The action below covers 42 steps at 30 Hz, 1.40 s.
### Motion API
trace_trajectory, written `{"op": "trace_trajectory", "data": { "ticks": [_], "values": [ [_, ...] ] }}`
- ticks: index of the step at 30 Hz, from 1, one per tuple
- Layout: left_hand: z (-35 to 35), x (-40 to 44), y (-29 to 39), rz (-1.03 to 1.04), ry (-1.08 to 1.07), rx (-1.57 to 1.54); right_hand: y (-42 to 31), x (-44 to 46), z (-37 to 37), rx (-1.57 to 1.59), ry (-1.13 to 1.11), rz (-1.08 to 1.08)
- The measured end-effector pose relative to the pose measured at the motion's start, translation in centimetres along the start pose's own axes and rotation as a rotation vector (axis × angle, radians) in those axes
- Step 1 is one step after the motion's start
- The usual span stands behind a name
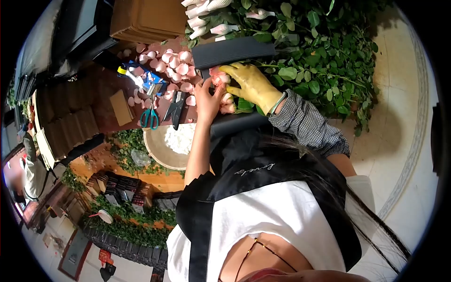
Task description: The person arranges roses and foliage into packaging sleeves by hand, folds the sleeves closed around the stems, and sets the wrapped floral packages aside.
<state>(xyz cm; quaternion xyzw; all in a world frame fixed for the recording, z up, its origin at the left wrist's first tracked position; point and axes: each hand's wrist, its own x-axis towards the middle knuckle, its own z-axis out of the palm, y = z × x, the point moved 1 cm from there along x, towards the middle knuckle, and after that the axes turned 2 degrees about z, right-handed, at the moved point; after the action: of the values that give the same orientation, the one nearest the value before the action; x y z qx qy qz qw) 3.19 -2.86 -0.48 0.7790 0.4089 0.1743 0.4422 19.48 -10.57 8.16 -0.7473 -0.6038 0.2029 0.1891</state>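
Observation:
Several pink roses point(227, 99) lie side by side between my hands, their leafy stems running right. My bare left hand point(206, 101) is closed at the blooms from the left, fingertips on the pink petals. From the right, my right hand point(253, 83) in a yellow rubber glove curls its fingers and thumb around a rose head point(220, 75). A dark padded block point(233, 53) lies just beyond the blooms, and another dark padded edge point(239, 123) is nearer my apron. Parts of the blooms are hidden by my fingers.
Loose pink petals point(176, 66) cover the table to the left, with teal-handled scissors point(150, 118), a black stapler-like tool point(175, 110) and a blue box point(151, 81). A round tub point(159, 152) holds white pieces. Leafy stems point(319, 70) and net-wrapped blooms point(206, 9) lie right and beyond.

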Motion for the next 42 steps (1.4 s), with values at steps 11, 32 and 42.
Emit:
{"op": "trace_trajectory", "data": {
  "ticks": [11,32,42],
  "values": [
    [-2.8,-5.0,11.2,0.308,-0.106,0.401,2.4,-0.2,0.8,0.081,0.131,-0.152],
    [-1.5,-4.5,9.5,0.303,-0.328,0.513,0.3,-1.1,-0.7,0.086,0.082,-0.031],
    [-5.9,-3.3,9.1,-0.04,-0.624,-0.017,5.4,-19.9,2.0,-0.1,-0.312,0.449]
  ]
}}
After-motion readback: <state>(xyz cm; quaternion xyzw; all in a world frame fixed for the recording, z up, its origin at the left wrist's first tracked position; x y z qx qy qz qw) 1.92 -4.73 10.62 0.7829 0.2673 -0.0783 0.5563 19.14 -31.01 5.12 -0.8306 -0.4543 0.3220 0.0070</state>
